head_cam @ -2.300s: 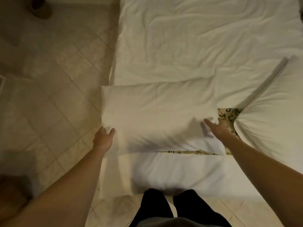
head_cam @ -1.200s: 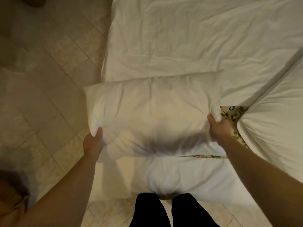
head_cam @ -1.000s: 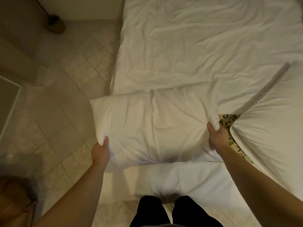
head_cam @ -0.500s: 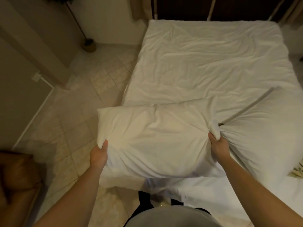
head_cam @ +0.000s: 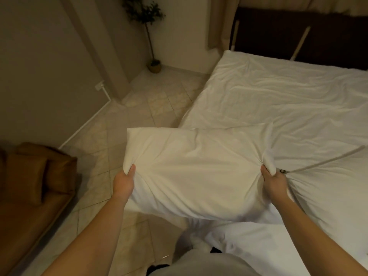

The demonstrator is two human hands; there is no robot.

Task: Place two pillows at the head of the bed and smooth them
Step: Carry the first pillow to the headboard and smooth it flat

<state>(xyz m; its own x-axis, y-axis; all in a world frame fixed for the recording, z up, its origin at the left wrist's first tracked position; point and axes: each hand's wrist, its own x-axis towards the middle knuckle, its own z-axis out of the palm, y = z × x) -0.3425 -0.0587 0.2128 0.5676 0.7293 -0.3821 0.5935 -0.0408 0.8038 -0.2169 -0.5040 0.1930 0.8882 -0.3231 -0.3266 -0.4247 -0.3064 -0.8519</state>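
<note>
You are gripping a white pillow [head_cam: 197, 172] by its two near corners, your left hand [head_cam: 123, 183] pinching a bunch of cover at the left corner and your right hand [head_cam: 274, 181] clenched on a fold at the right one, likely so that its weight hangs evenly and the filling settles while you are carrying it. It is hanging in the air off the near corner of the bed [head_cam: 288, 100], partly over the tiled floor [head_cam: 157, 102]. A second pillow [head_cam: 336, 188] is lying just beside your right hand on the bedding. Farther off, the dark headboard [head_cam: 298, 36] is showing where both should go. Compared with a moment ago, you are looking higher, the room is opening up, and the pillow is riding clear of the mattress.
</note>
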